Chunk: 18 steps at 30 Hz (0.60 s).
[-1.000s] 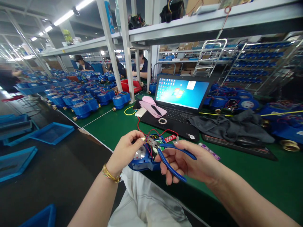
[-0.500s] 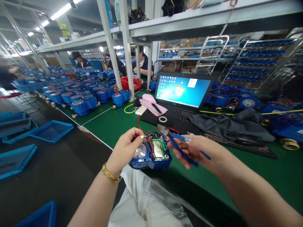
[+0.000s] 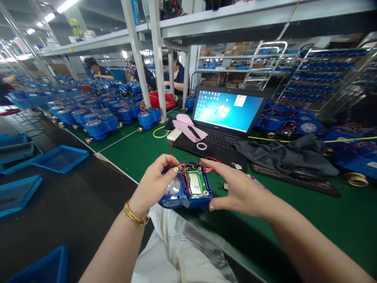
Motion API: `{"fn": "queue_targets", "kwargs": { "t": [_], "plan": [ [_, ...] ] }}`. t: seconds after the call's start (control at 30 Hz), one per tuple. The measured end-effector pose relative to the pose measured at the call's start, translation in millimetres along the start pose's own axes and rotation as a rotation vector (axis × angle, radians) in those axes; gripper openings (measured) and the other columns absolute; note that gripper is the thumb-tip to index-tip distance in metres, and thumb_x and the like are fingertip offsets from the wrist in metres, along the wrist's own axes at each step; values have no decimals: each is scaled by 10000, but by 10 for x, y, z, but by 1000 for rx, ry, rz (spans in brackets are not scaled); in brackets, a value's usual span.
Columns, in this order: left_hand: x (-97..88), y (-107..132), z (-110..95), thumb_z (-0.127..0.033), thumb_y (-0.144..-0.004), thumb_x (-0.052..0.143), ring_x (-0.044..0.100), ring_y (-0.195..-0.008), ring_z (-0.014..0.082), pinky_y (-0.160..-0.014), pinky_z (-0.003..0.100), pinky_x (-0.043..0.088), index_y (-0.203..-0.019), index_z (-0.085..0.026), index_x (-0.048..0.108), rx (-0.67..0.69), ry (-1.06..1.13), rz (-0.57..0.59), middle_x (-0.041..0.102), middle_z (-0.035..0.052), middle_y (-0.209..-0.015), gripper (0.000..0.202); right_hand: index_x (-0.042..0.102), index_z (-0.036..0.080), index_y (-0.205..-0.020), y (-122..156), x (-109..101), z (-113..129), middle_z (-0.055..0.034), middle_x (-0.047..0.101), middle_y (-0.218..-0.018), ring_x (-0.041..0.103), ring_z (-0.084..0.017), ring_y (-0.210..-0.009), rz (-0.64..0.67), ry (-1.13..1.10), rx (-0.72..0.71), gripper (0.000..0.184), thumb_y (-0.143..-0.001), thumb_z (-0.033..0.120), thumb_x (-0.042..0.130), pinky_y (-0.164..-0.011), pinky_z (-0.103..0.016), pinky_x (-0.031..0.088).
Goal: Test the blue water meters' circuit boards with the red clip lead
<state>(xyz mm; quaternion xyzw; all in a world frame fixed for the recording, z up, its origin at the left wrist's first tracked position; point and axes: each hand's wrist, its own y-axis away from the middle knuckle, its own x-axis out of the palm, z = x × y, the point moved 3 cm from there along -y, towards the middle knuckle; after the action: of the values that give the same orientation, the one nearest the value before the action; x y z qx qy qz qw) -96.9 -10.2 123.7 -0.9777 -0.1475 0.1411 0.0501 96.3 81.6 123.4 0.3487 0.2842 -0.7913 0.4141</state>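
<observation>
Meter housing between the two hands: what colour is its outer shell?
Blue; the meter housing's outer shell shows best in the head view.

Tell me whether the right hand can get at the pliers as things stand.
Probably yes: the right hand is open and seems unburdened, and the pliers appear to lie on the green tabletop, their tip showing between its thumb and fingers; the hand hides the rest.

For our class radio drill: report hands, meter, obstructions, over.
Left hand pinching thin wire. Right hand open at blue water meter. Circuit board exposed. Cutting pliers nearby, partly hidden.
</observation>
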Motion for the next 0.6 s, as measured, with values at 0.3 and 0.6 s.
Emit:
{"fn": "queue_targets", "kwargs": {
  "t": [0.3,0.6],
  "plan": [
    [-3,-2,2,-226,-808,524,576,-885,172,-805,309,454,-915,-172,541,61,30,-12,612,36,-943,121,499,184,-1261,-103,16,38,-81,636,-1128,593,-256,-1033,-123,-233,85,681,-618,283,699,-914,-393,449],
    [9,-21,10,-210,-810,521,570,-1025,188,-944,353,418,-996,-165,522,91,-23,-4,616,63,-1054,192,584,169,-757,-315,71,-255,-7,571,-663,524,-146,-601,-351,-854,435,319,-689,480,576,-514,-239,392]
  ]
}}
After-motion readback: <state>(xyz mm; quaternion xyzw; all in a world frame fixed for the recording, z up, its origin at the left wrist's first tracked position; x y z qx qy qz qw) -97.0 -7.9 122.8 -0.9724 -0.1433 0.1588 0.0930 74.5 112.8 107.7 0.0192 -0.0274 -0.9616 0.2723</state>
